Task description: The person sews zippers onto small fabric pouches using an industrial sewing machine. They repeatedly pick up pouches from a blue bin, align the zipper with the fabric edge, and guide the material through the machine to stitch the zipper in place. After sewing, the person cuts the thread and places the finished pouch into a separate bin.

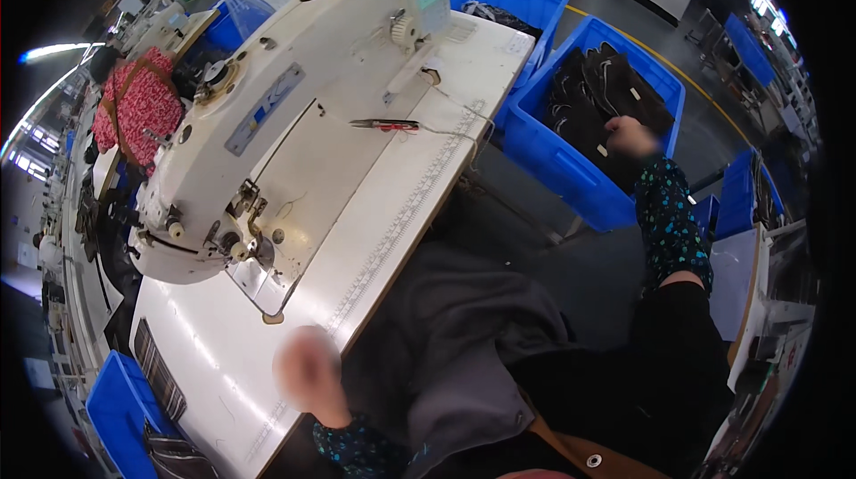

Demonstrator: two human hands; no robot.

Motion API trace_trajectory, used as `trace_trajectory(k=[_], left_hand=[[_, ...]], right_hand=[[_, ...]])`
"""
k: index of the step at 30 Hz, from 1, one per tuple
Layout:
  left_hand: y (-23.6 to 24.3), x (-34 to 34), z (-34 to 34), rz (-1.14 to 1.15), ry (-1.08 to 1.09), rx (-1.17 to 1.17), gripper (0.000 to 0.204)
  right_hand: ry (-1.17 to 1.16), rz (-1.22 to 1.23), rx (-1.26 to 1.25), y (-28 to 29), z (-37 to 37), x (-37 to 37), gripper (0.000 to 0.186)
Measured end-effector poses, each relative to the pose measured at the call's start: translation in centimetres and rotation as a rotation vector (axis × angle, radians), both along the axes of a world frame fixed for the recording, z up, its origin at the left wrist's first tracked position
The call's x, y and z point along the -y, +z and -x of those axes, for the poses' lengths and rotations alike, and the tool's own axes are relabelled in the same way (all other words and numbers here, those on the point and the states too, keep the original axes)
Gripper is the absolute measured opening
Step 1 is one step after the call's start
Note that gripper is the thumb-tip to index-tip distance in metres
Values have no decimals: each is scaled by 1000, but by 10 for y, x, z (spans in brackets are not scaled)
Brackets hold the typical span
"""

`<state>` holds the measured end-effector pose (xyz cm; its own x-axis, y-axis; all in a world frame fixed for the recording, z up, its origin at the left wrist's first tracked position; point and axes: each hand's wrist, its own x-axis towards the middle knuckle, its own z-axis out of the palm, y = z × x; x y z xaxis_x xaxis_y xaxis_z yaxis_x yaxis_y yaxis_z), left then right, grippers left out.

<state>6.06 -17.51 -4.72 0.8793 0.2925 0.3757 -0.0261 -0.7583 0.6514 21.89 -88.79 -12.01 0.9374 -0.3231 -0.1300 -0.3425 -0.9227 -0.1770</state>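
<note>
My right arm, in a dark sleeve with teal spots, stretches out to a blue bin (571, 177). My right hand (631, 136) is over the dark cloth pieces (590, 91) heaped inside, its fingers closed at the edge of one. At the front edge of the white sewing table (201, 345) is my left hand (308, 374), smeared so that its fingers cannot be made out. Beyond it stands a white industrial sewing machine (299, 51), its needle area near the hand. Grey fabric (473, 327) lies across my lap.
Red-handled thread snips (385, 125) lie on the table beside loose thread. Behind the cloth bin is another blue bin (544, 11). A striped cloth piece (159, 370) rests at the table's left end, above a blue crate (120, 403). A pink knitted item (138, 104) sits behind the machine.
</note>
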Motion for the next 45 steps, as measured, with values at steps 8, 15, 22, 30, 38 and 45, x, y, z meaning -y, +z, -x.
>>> trace_trajectory(k=[8,15,22,30,38,45], left_hand=[[30,-37,7,134,-91,-178,25],[28,-158,28,-76,68,-139,25],[7,-375,29,-472,716,25,17],[14,-416,16,-158,754,-381,22],[38,-392,34,-58,648,-140,24],[2,-289,-3,-176,446,-184,26]], right_hand=[[96,-108,-407,-113,-8,0,50],[201,-217,42,-89,-41,32,32],[346,97,247,20,-13,-92,35],[452,152,445,77,11,-151,27],[674,118,475,90,-5,-203,28],[919,-81,632,69,-35,-252,19]])
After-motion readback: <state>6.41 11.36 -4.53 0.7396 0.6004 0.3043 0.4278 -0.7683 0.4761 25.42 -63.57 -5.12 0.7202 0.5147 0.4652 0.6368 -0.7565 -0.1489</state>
